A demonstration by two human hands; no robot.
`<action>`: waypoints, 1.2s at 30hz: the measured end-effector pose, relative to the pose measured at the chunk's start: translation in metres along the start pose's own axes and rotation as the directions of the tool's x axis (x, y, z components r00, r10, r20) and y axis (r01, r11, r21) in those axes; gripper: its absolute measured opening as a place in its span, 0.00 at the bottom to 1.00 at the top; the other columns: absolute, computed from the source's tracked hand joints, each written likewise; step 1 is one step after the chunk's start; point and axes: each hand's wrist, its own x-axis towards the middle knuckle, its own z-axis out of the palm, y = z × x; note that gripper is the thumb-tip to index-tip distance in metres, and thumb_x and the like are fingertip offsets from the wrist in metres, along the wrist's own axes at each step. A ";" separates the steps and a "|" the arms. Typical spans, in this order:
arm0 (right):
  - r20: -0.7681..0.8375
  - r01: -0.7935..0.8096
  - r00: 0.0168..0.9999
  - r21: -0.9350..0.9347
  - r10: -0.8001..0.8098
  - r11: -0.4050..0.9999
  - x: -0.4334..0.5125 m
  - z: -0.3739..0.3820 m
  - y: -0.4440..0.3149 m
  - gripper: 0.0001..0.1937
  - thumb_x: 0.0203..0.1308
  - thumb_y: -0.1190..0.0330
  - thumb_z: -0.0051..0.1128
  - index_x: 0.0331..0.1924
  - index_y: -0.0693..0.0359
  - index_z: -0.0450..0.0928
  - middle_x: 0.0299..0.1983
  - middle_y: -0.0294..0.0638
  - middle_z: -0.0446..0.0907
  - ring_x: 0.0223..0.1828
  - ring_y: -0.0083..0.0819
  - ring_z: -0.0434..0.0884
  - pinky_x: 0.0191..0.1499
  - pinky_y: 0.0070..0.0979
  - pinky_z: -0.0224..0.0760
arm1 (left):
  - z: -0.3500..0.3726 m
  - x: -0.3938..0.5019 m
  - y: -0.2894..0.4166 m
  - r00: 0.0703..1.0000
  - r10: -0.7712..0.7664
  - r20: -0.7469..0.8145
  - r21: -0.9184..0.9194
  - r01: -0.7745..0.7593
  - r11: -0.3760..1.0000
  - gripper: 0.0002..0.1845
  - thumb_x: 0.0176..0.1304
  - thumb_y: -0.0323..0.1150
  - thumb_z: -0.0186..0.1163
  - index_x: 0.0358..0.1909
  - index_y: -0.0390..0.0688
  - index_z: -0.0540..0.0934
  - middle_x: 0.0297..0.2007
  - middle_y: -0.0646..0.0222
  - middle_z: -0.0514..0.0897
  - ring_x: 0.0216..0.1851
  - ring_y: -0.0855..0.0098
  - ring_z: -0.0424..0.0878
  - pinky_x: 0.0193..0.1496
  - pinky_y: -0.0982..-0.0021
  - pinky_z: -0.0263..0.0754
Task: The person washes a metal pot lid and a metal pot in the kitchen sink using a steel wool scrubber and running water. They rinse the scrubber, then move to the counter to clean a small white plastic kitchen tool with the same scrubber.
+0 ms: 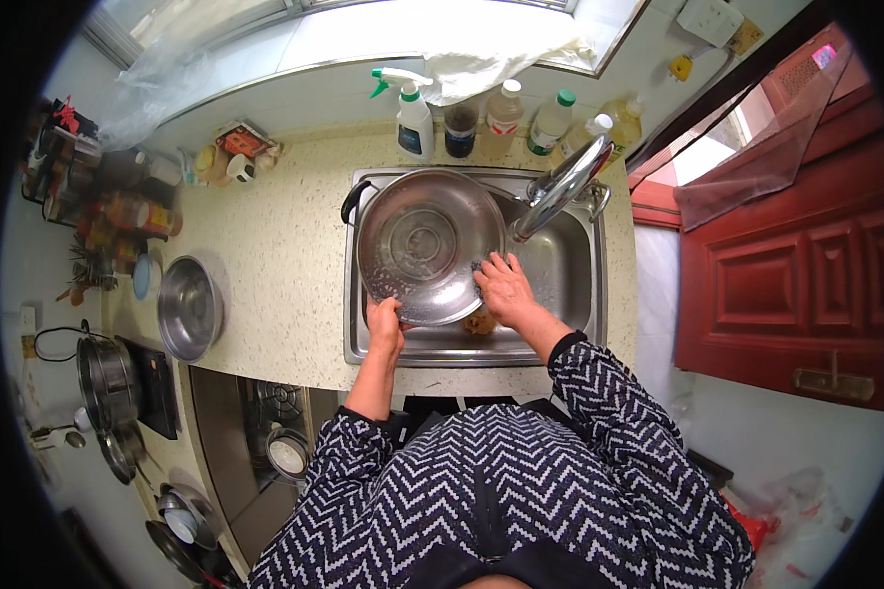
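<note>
A wide, shallow stainless-steel pan (421,243) with a black loop handle (353,202) is tilted in the steel sink (567,250), its inside facing up. Wet spots and pale suds show on its lower inner wall. My left hand (384,327) grips the near rim, thumb over the edge. My right hand (507,291) presses on the pan's right inner side, with a dark scrubber mostly hidden under the fingers. Below the pan, a tan, rough-textured lump (479,322) lies partly covered in the sink. The chrome faucet (560,188) reaches over the sink from the back right.
Behind the sink stand a spray bottle (414,125) and several plastic bottles (502,121). On the speckled counter (287,250) at left rests a steel bowl (189,309). Beneath the counter, an open drawer (276,427) holds dishes. A red door (795,280) is at right.
</note>
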 end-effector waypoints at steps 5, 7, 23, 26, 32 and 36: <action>0.021 0.041 0.997 0.679 -0.075 0.733 0.011 0.014 -0.068 0.22 0.58 0.66 0.54 0.58 0.58 0.71 0.49 0.48 0.77 0.53 0.47 0.74 0.58 0.41 0.64 | 0.013 0.002 -0.002 0.996 0.090 -0.008 0.127 -0.089 0.988 0.26 0.44 0.21 0.47 0.51 0.37 0.68 0.37 0.60 0.77 0.31 0.62 0.82 0.22 0.56 0.83; 0.040 0.072 0.991 0.664 -0.131 0.744 0.011 0.019 -0.063 0.21 0.55 0.68 0.55 0.56 0.57 0.72 0.49 0.45 0.77 0.53 0.44 0.74 0.57 0.40 0.64 | 0.010 0.001 0.000 0.992 0.125 -0.020 0.061 -0.123 0.991 0.26 0.43 0.20 0.47 0.50 0.38 0.68 0.37 0.60 0.77 0.30 0.61 0.82 0.24 0.52 0.85; -0.118 0.124 0.989 0.307 -0.091 0.944 0.003 0.010 -0.015 0.13 0.48 0.69 0.60 0.41 0.54 0.80 0.36 0.35 0.78 0.49 0.35 0.75 0.61 0.40 0.55 | 0.011 -0.003 0.026 1.000 0.019 0.004 0.008 -0.019 1.000 0.39 0.40 0.18 0.45 0.63 0.45 0.62 0.40 0.63 0.76 0.28 0.66 0.79 0.14 0.62 0.80; -0.159 0.225 0.967 0.148 -0.201 0.963 0.001 0.001 0.011 0.12 0.46 0.69 0.60 0.39 0.53 0.79 0.35 0.35 0.76 0.45 0.34 0.76 0.56 0.36 0.62 | 0.009 0.001 0.039 0.997 -0.054 0.047 0.109 0.049 0.993 0.40 0.40 0.19 0.45 0.63 0.44 0.60 0.38 0.64 0.76 0.29 0.66 0.78 0.15 0.59 0.81; -0.301 0.388 0.885 0.052 -0.356 0.920 0.018 0.017 -0.019 0.04 0.44 0.70 0.53 0.28 0.54 0.73 0.26 0.34 0.70 0.31 0.32 0.74 0.34 0.28 0.67 | 0.014 0.013 0.078 0.987 0.109 0.115 0.323 -0.141 0.936 0.24 0.43 0.24 0.48 0.48 0.39 0.70 0.32 0.69 0.76 0.29 0.71 0.75 0.24 0.68 0.73; -0.441 0.363 0.855 0.134 -0.273 0.922 0.022 0.016 -0.049 0.03 0.43 0.70 0.53 0.22 0.54 0.70 0.22 0.35 0.69 0.27 0.32 0.74 0.30 0.29 0.66 | 0.017 0.001 0.075 0.940 0.300 0.161 0.220 -0.330 0.918 0.21 0.47 0.27 0.52 0.47 0.38 0.73 0.35 0.69 0.78 0.35 0.74 0.74 0.39 0.75 0.69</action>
